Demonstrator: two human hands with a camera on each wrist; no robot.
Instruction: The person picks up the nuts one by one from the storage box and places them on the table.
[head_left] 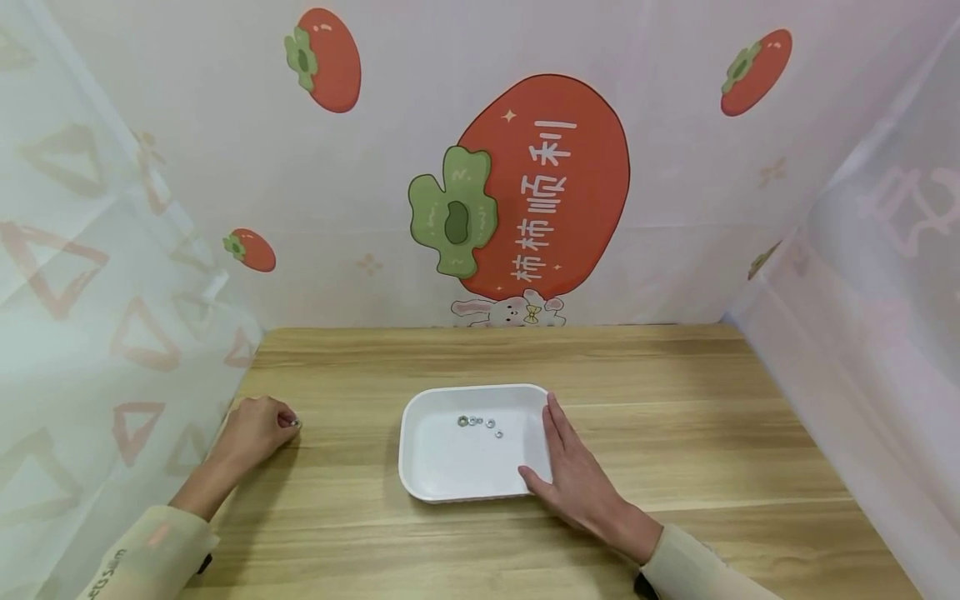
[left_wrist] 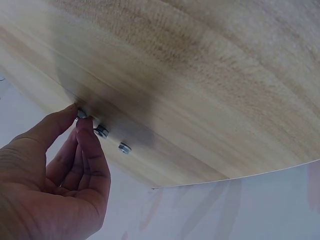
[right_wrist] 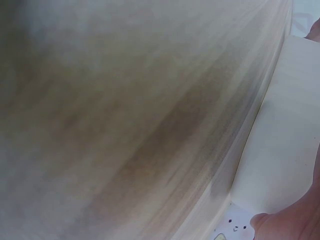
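Observation:
At the left of the table, my left hand (head_left: pixel 258 429) pinches a small metal nut (left_wrist: pixel 81 114) between thumb and fingertips, close to the wood. Two more nuts lie near those fingertips in the left wrist view: a flanged nut (left_wrist: pixel 101 131) close by and another nut (left_wrist: pixel 124 148) a little apart. A white rectangular tray (head_left: pixel 450 475) stands mid-table, with several small nuts (head_left: pixel 491 423) on its floor. My right hand (head_left: pixel 581 483) rests on the tray's right end, fingers extended along the rim and thumb over the near right corner.
The wood-grain table (head_left: pixel 675 417) has a printed curtain (head_left: pixel 360 192) behind it. Pale sheets hang along both sides, the left sheet (head_left: pixel 97 292) close to my left arm.

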